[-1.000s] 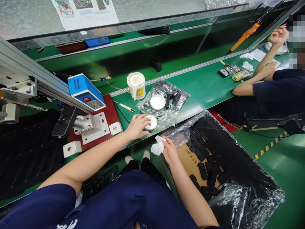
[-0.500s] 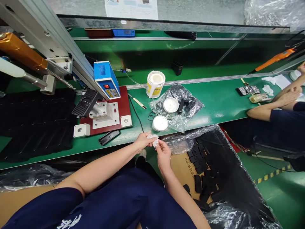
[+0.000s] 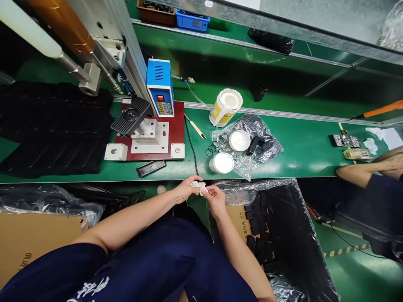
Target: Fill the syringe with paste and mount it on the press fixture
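Observation:
A crumpled white tissue or cloth (image 3: 199, 186) is pinched between my two hands, just off the front edge of the green bench. My left hand (image 3: 186, 189) closes on its left side, fingers curled. On its other side the fingertips of my right hand (image 3: 216, 199) grip it. Whether anything is wrapped inside cannot be seen. Beyond the hands stand a white round tub (image 3: 221, 162), a white round lid or dish (image 3: 239, 140) on a plastic bag of black parts (image 3: 266, 140), and a white bucket with a yellow label (image 3: 226, 107).
To the left is a press fixture on a red base (image 3: 176, 134) with a blue control box (image 3: 160, 84). A black tray-like part (image 3: 151, 168) lies at the bench edge. Below right, a plastic-lined carton (image 3: 283, 209) holds black parts. At far right rests a co-worker's arm (image 3: 362, 174).
The camera view has shifted, with the bench objects appearing further right. Both hands keep hold of the white tissue or cloth, which has turned slightly between the fingers.

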The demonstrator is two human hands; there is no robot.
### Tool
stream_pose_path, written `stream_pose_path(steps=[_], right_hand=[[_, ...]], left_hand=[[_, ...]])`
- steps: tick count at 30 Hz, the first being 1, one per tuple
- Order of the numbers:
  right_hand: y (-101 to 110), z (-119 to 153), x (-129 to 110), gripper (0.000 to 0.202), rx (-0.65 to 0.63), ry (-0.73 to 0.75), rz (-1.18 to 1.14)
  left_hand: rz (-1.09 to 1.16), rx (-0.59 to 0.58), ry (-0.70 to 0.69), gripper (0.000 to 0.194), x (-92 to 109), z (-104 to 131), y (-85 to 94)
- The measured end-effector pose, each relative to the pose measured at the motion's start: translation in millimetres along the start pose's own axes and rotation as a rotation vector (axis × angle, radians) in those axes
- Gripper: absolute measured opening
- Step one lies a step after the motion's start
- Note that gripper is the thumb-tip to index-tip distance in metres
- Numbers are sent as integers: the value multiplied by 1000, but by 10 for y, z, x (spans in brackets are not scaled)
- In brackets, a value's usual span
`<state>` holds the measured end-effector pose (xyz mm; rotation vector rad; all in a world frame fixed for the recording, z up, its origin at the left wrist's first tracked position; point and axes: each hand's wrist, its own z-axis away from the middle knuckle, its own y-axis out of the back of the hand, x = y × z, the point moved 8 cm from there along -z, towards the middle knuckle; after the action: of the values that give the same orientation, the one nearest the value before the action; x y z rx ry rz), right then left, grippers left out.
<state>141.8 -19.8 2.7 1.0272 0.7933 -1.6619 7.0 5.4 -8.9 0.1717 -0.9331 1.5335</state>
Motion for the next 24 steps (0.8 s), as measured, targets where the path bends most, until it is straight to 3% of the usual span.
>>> stream_pose_path(steps=[3,5,7,10,13,15,18,21,24], right_hand=[[27,-79,-63,30,-5,-57,-122],[41,-97,-91,33,14,-84,-187],[9,-81,-105,38,15,-112,-236],[-111,-13,-126,41,-26,-149,-281],[-234,59,-147,37,-73,-175,-296],[-292,97,-138,33,-94,-197,-286],[-327,167,-86,32,-119,-246,-250],[-229,263,-57,33,-121,-280,-226],[94,271,-98,35,-16,-253,-240]], left_hand=[[-14,-177,-127,73,189,40,-81],[-64,-223,-187,79,260,39,-94],[-120,-175,-243,69,297,-1,-59],[-290,-37,-328,34,339,-68,-23],[-693,115,-470,16,485,-32,-79],[-1009,140,-605,6,617,67,-215],[-1314,-52,-668,32,653,201,-424],[-1354,-248,-633,58,646,295,-431],[-1195,-212,-651,83,756,279,-250]])
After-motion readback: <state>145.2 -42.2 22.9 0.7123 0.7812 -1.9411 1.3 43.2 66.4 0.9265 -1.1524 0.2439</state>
